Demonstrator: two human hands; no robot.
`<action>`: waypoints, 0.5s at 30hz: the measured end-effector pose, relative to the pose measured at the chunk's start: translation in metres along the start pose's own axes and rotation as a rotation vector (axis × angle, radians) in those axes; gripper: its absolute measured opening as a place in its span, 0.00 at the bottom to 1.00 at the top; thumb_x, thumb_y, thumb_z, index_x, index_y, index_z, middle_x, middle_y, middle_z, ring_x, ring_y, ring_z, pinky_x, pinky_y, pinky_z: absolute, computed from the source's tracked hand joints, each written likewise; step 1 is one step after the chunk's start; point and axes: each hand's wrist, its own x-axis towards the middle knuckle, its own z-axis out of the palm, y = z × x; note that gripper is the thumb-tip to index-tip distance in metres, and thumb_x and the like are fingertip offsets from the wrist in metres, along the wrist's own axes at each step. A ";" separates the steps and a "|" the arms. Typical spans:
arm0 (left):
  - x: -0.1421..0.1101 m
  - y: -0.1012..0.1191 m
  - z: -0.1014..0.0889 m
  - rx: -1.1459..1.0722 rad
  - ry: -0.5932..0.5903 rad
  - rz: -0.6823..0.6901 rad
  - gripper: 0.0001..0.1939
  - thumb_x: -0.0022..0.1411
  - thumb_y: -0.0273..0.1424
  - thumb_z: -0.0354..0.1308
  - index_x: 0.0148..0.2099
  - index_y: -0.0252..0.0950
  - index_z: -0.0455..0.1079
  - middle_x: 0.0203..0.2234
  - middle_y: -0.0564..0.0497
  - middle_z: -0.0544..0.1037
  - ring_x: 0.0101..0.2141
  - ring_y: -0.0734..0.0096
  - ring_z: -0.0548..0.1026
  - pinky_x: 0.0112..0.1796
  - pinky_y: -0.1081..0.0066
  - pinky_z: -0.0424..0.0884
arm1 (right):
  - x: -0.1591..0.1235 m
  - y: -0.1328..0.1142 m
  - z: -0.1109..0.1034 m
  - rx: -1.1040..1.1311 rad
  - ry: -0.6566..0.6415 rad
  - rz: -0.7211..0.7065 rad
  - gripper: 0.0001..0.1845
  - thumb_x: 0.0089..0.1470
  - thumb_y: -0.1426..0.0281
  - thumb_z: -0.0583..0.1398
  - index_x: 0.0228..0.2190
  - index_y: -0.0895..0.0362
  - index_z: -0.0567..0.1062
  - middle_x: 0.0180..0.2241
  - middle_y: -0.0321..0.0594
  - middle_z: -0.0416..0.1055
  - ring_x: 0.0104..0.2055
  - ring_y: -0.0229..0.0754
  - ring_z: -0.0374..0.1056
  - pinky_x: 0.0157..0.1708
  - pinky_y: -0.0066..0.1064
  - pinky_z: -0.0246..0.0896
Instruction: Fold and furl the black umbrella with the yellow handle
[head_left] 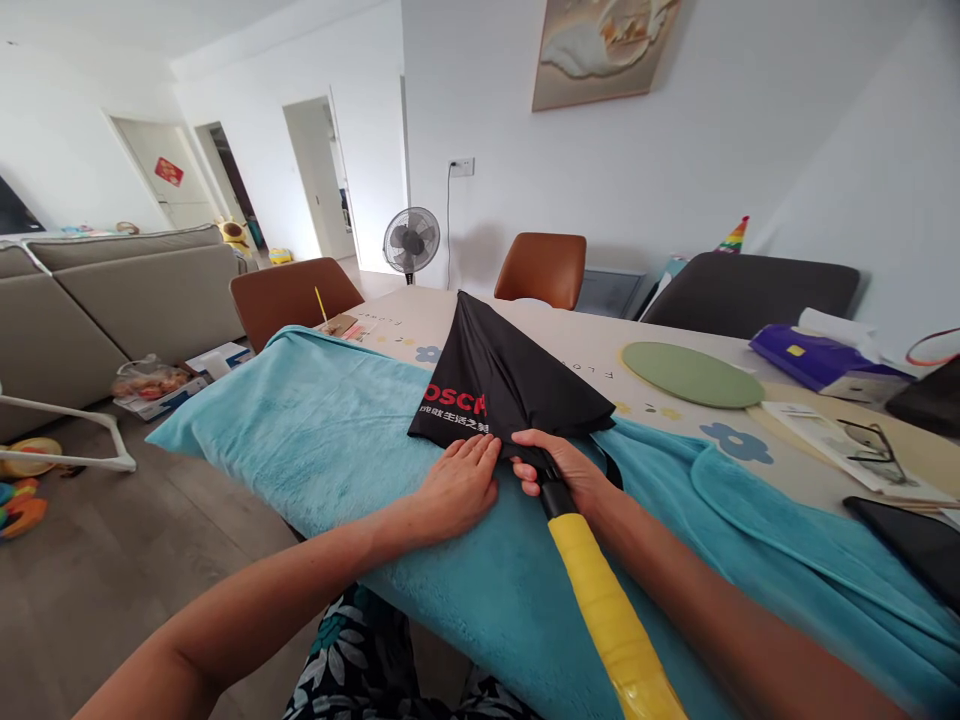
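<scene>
A black umbrella [517,375] with red and white lettering lies half folded across a blue towel [322,440], its tip pointing away from me. Its handle, wrapped in yellow [600,590], runs down toward my body. My right hand [559,470] is closed around the shaft just above the handle, the thumb pressing on the bottom edge of the fabric. Flat on the towel, my left hand [465,485] rests with fingers stretched out, the tips touching the canopy's lower edge by the lettering. Folds hide the ribs.
The towel drapes over the front of a pale patterned table [660,350]. To the right are a green oval mat [690,375], a purple tissue pack [821,355], glasses [870,450] on papers, and a dark phone [907,545]. Chairs and a fan [411,240] stand beyond.
</scene>
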 end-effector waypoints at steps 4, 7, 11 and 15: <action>0.003 -0.002 -0.002 -0.185 -0.039 -0.018 0.28 0.58 0.26 0.45 0.61 0.24 0.52 0.58 0.37 0.59 0.58 0.59 0.57 0.57 0.59 0.53 | -0.005 -0.006 0.001 -0.044 0.043 0.003 0.10 0.53 0.73 0.53 0.21 0.60 0.65 0.12 0.33 0.59 0.11 0.30 0.53 0.08 0.21 0.54; 0.015 -0.004 -0.005 -0.492 -0.054 -0.158 0.26 0.59 0.26 0.44 0.60 0.26 0.55 0.56 0.38 0.62 0.56 0.60 0.61 0.57 0.60 0.54 | -0.006 -0.011 0.000 -0.044 0.052 -0.007 0.09 0.52 0.73 0.53 0.22 0.60 0.65 0.12 0.32 0.59 0.11 0.30 0.53 0.08 0.21 0.53; 0.044 -0.005 -0.010 -1.054 0.013 -0.466 0.19 0.59 0.24 0.43 0.52 0.33 0.63 0.48 0.45 0.72 0.49 0.68 0.68 0.52 0.65 0.61 | -0.010 -0.018 0.001 -0.061 0.044 0.040 0.11 0.54 0.72 0.52 0.21 0.59 0.63 0.10 0.32 0.58 0.10 0.30 0.53 0.08 0.20 0.52; 0.074 0.001 -0.009 -1.221 0.007 -0.536 0.12 0.60 0.24 0.42 0.40 0.33 0.66 0.32 0.48 0.75 0.33 0.72 0.73 0.36 0.71 0.70 | -0.021 -0.024 0.007 -0.058 0.013 0.041 0.13 0.55 0.72 0.51 0.20 0.59 0.62 0.10 0.32 0.57 0.10 0.29 0.52 0.08 0.19 0.52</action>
